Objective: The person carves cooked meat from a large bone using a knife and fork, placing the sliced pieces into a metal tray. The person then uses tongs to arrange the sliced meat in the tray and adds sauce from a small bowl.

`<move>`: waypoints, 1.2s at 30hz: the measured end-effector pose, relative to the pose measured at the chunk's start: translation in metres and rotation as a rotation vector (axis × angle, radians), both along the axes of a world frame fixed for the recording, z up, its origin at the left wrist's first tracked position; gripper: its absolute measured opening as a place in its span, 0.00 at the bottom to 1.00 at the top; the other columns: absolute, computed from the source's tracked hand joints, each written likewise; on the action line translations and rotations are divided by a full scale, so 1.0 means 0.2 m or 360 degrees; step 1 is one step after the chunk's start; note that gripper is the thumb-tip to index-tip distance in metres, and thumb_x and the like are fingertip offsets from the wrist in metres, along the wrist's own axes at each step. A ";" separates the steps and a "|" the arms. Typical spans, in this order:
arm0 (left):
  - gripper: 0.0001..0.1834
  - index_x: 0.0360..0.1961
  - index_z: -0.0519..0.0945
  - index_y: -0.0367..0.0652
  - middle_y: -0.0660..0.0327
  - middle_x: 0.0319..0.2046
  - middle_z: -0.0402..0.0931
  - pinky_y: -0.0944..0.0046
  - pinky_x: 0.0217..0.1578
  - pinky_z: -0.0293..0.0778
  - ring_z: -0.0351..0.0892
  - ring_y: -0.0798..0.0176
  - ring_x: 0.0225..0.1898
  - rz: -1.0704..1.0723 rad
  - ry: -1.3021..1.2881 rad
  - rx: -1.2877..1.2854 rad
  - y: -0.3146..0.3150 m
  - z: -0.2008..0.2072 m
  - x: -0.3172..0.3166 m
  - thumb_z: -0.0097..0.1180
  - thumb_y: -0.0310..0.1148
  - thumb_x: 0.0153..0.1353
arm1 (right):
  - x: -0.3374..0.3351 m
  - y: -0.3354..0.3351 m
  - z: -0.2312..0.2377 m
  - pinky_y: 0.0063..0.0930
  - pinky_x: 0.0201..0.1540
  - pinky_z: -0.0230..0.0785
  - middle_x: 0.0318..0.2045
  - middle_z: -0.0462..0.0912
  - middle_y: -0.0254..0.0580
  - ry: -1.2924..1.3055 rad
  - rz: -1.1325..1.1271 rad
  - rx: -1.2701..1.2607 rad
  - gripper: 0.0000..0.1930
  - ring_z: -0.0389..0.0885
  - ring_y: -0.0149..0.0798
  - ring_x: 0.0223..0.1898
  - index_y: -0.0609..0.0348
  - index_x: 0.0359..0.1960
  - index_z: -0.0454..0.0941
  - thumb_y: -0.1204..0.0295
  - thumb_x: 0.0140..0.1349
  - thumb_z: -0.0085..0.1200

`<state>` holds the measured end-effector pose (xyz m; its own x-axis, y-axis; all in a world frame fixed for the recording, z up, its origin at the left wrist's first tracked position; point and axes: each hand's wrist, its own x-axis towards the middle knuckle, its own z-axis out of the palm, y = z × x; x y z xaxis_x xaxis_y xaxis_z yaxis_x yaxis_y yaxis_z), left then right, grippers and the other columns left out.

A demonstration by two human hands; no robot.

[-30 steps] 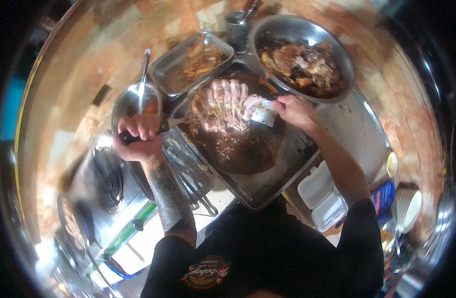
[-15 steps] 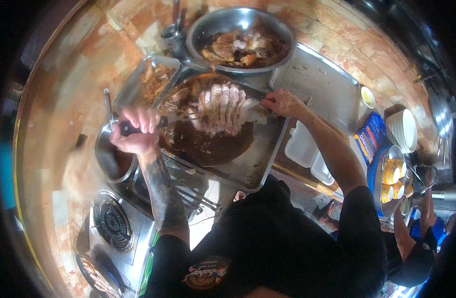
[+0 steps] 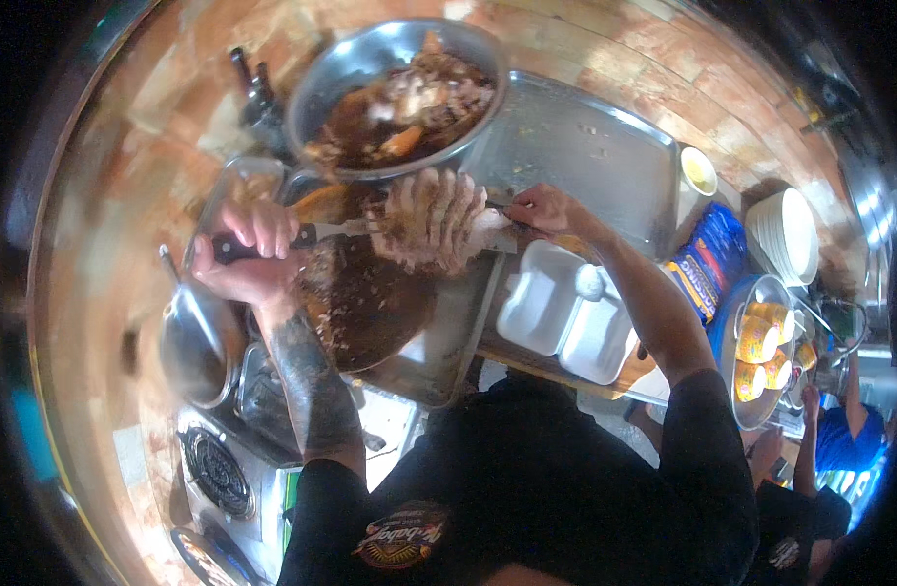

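A sliced slab of roasted meat (image 3: 429,220) is held up between my two hands, above the right side of a brown, juice-stained cutting board (image 3: 370,303) in a metal tray (image 3: 458,332). My left hand (image 3: 248,252) is closed around the black riveted handle of a knife (image 3: 307,236), and its flat metal reaches to the meat's left end. At the right end, my right hand (image 3: 546,210) grips a thin dark utensil (image 3: 495,206) against the meat; its kind is hard to make out. An open white foam box (image 3: 536,311) lies below my right hand.
Behind the board stands a steel bowl (image 3: 316,127) of meat pieces, beside a metal tray (image 3: 585,146). To the right are a blue bag (image 3: 710,256), stacked white bowls (image 3: 788,239) and yellow cups (image 3: 756,342). A pot (image 3: 196,352) and burner (image 3: 219,474) sit left; another person (image 3: 829,439) works at right.
The sliced meat has risen off the middle of the board and shifted right and away, with both hands moving along. The view has turned, so the foam box shows more fully.
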<state>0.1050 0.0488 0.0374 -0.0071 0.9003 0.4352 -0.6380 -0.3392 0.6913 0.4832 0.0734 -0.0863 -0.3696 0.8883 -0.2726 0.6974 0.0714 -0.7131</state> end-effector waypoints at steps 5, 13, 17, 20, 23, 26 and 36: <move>0.28 0.18 0.64 0.48 0.66 0.10 0.58 0.61 0.20 0.55 0.56 0.65 0.11 -0.0156 -0.0034 0.0025 0.24 0.00 0.38 0.45 0.62 0.59 | 0.40 0.08 0.00 0.32 0.21 0.71 0.16 0.78 0.39 -0.0030 -0.0165 -0.0286 0.22 0.77 0.33 0.16 0.62 0.33 0.83 0.54 0.67 0.50; 0.27 0.18 0.63 0.49 0.67 0.10 0.58 0.64 0.22 0.56 0.57 0.67 0.12 -0.0796 -0.0066 0.0112 0.80 -0.09 1.13 0.42 0.60 0.62 | 1.06 0.27 0.17 0.25 0.16 0.65 0.13 0.76 0.34 -0.0272 -0.0455 -0.0209 0.21 0.72 0.28 0.12 0.60 0.27 0.81 0.54 0.68 0.50; 0.25 0.18 0.64 0.48 0.67 0.10 0.59 0.65 0.17 0.55 0.56 0.68 0.11 -0.0972 0.0001 0.0180 1.10 -0.15 1.42 0.43 0.55 0.63 | 1.24 0.44 0.17 0.26 0.16 0.66 0.15 0.76 0.34 -0.0404 -0.0600 -0.0278 0.20 0.73 0.27 0.14 0.60 0.32 0.81 0.54 0.68 0.51; 0.22 0.19 0.65 0.47 0.67 0.10 0.59 0.67 0.16 0.56 0.57 0.68 0.11 -0.0896 0.0161 0.0177 1.27 -0.22 1.56 0.42 0.50 0.64 | 1.31 0.55 0.16 0.28 0.23 0.71 0.19 0.79 0.37 -0.0424 -0.0440 -0.0170 0.19 0.77 0.30 0.20 0.58 0.37 0.82 0.53 0.65 0.54; 0.21 0.18 0.65 0.47 0.67 0.10 0.59 0.67 0.15 0.56 0.59 0.68 0.10 -0.0938 0.0328 0.0194 1.35 -0.31 1.65 0.45 0.49 0.62 | 1.38 0.63 0.23 0.34 0.36 0.78 0.30 0.85 0.40 -0.0657 -0.0166 -0.0102 0.20 0.84 0.36 0.30 0.52 0.46 0.83 0.52 0.62 0.56; 0.21 0.16 0.65 0.44 0.65 0.11 0.61 0.68 0.14 0.55 0.59 0.69 0.10 -0.1017 0.0295 0.0163 1.36 -0.37 1.70 0.48 0.47 0.58 | 1.48 0.68 0.36 0.39 0.47 0.77 0.43 0.85 0.35 -0.1158 -0.0156 0.0030 0.21 0.84 0.43 0.44 0.42 0.49 0.83 0.49 0.58 0.58; 0.19 0.13 0.66 0.46 0.64 0.11 0.62 0.65 0.19 0.57 0.60 0.67 0.14 -0.0794 0.0563 0.0291 1.33 -0.44 1.83 0.47 0.42 0.56 | 1.52 0.47 0.74 0.41 0.52 0.74 0.46 0.83 0.41 -0.1717 -0.0641 0.0538 0.15 0.81 0.44 0.49 0.41 0.44 0.84 0.59 0.54 0.64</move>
<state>0.4714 0.3143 -0.0509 0.5662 0.6691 0.4814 -0.4934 -0.1928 0.8482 0.7880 0.1670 0.0610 0.2268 0.9739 -0.0015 0.9392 -0.2183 0.2651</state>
